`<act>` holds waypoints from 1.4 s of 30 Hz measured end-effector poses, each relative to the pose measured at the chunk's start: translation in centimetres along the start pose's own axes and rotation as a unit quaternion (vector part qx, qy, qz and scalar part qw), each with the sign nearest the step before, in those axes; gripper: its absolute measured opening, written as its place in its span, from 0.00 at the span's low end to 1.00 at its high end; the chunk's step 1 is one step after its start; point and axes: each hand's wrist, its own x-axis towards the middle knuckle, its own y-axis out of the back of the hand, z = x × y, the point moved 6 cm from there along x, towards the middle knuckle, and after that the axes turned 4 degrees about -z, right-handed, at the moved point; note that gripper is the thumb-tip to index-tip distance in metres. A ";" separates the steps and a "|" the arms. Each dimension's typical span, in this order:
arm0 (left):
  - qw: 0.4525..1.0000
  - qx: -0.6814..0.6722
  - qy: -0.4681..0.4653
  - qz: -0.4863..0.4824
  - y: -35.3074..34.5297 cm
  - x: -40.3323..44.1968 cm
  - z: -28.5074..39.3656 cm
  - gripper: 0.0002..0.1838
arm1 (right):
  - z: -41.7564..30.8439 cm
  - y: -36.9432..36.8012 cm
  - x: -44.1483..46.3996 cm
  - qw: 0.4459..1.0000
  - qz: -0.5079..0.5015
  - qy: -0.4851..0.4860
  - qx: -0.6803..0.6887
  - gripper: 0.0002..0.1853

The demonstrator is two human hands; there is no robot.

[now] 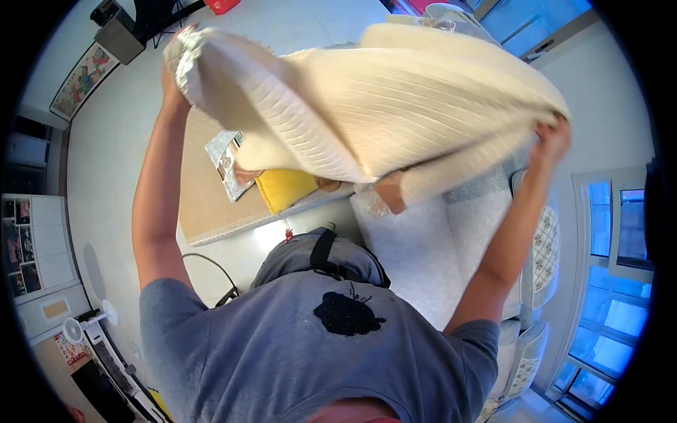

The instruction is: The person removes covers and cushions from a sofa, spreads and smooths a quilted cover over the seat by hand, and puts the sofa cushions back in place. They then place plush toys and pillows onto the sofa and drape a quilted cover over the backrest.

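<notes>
A large cream ribbed cloth (395,99) is spread in the air in front of me, partly blurred by motion, with folds down its left half. My left hand (178,67) is closed on its upper left end, where a shiny whitish patch shows; the fabric hides some of the fingers. At the right end, my right hand (553,141) grips the cloth's edge with bent fingers. Beneath the cloth, a yellow item (285,187) and a silver-grey patterned item (229,163) lie on a beige tabletop (204,201). Part of the table is hidden behind the fabric.
A light grey sofa (423,243) with patterned cushions (543,250) stands to the right, near the windows (610,317). On the left are a standing white device (106,352), a white cabinet (56,243) and a framed picture (83,79) by the wall.
</notes>
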 end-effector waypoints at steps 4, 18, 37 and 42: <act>0.990 -0.137 -0.015 -0.037 -5.2 1.7 1.8 0.15 | -5.0 17.9 0.2 0.964 0.241 0.085 -0.075 0.10; 0.762 -0.418 0.130 -0.477 -34.6 -8.5 7.8 0.14 | -25.9 40.1 -17.7 0.680 0.612 0.334 -0.226 0.12; 0.743 -0.354 0.221 -0.524 -44.9 -18.5 2.5 0.11 | -6.1 46.0 -26.5 0.807 0.450 0.019 -0.382 0.12; 0.665 -0.476 0.416 -0.397 -43.9 -15.3 3.4 0.18 | -4.4 42.5 -27.6 0.838 0.449 0.009 -0.312 0.12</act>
